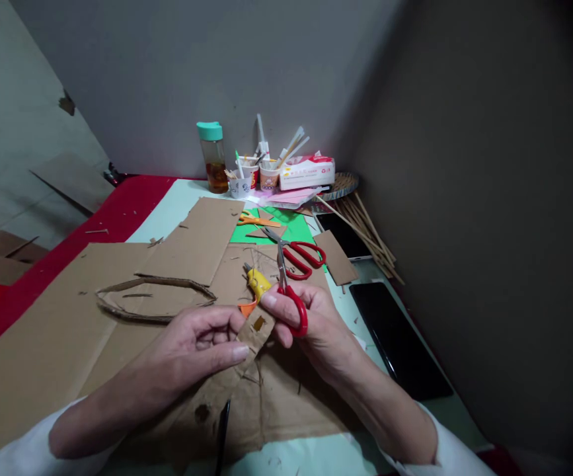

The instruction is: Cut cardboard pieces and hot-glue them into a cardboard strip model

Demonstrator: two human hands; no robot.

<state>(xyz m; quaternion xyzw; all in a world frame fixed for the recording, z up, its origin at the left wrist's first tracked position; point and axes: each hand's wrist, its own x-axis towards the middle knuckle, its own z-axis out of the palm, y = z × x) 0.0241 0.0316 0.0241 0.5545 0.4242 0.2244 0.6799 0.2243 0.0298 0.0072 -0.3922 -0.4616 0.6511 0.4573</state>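
Between thumb and fingers, my left hand (209,344) pinches a small strip of brown cardboard (251,338) with a square hole in it. My right hand (316,314) is closed on the strip's upper end, thumb on top. Red-handled scissors (303,311) also hang in my right hand, their blades pointing away. Just beyond my fingers lies a yellow glue gun (258,283) with an orange trigger, partly hidden by my right hand. A long outline frame of bent cardboard strips (154,281) rests left of it, close to my left hand.
Large cardboard sheets (201,231) cover much of the table. Orange scissors (261,221) lie on a green sheet (293,225). Two dark-screened devices, including a tablet (398,337), and thin sticks (365,228) lie right. Cups (240,185), a bottle (215,162) and a tissue pack (308,173) stand behind.
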